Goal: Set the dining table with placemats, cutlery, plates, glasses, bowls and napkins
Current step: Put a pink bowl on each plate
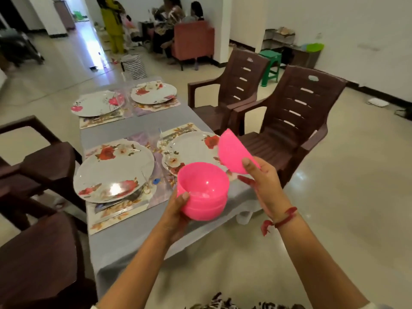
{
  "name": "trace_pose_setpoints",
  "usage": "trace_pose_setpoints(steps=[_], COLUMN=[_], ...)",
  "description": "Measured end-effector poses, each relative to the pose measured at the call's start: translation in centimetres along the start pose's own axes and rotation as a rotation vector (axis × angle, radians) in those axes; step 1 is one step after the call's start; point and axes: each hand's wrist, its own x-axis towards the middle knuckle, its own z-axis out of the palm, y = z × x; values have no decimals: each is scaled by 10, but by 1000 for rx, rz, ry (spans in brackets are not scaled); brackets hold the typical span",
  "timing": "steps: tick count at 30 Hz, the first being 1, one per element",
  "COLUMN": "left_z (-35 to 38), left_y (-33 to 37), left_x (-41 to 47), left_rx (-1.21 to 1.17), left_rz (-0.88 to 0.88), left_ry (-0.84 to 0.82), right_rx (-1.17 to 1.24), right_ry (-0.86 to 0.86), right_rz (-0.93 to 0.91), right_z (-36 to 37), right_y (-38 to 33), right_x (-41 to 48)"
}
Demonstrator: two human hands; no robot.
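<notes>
Four plates (113, 170) lie on placemats (111, 217), from 9 to 12 o'clock. The left hand (176, 210) grips the bowl stack (205, 192) over the table (124, 244) edge. The right hand (263, 181) pinches one bowl (234, 150), tilted, at 1 o'clock of the stack. Bowls and napkins seem left to do.

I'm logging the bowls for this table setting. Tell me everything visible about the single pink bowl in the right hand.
The single pink bowl is bright, glossy, plastic-looking, round and deep. It is in the air, tipped steeply on its side, over the right edge of the near right plate. Only the right hand touches it, gripping its lower part, thumb on the wall facing the camera.
</notes>
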Motion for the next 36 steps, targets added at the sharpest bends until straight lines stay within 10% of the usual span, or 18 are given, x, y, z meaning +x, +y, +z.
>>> trace_pose_setpoints(steps=[13,36], left_z=[-69,-81], left_y=[42,54], left_x=[64,142], left_rx=[-72,-55], left_rz=[329,366], left_ry=[441,687], right_rx=[-766,-1031], right_ry=[-335,-575], right_rz=[263,88], right_z=[21,123], right_y=[137,181], right_x=[173,332])
